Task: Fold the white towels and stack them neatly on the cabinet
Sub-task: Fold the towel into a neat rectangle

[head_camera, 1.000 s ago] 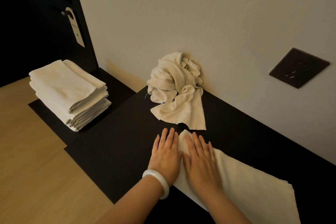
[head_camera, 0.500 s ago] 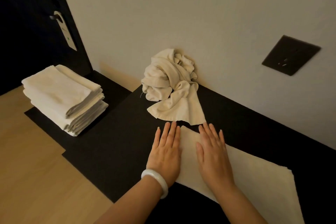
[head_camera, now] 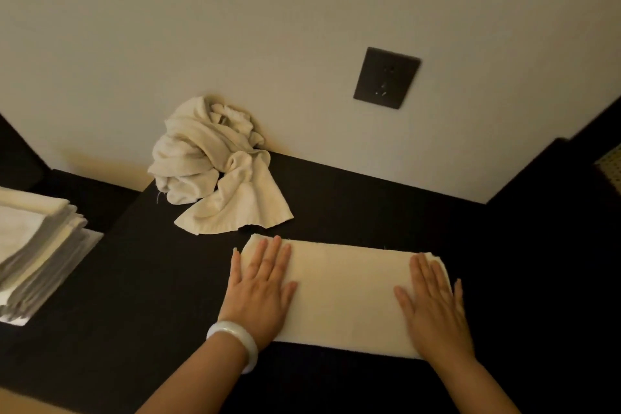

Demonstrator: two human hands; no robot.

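1. Head view, far left: a stack of folded towels (head_camera: 37, 245) sits on a lower dark ledge, cut off by the frame edge. It shows that several towels are already done.
2. A crumpled towel (head_camera: 215, 171) is heaped against the wall at the back of the dark counter (head_camera: 151, 279), with one corner trailing forward. It has not been folded yet.
3. The left hand (head_camera: 260, 286), which wears a pale bracelet (head_camera: 235, 343), lies flat with straight fingers on the left end of the flat towel (head_camera: 346, 292).
4. The flat towel lies on the counter just in front of the crumpled one, not touching it. It is a long band whose long axis runs left to right, roughly along the wall, with its short ends pointing left and right.
5. The right hand (head_camera: 433, 306) presses flat on the right end.
6. Half a second ago the two hands sat side by side near the left end. Now they are well apart, one on each end. I judge the band has been smoothed and the next move is an end-to-end fold, then onto the stack.
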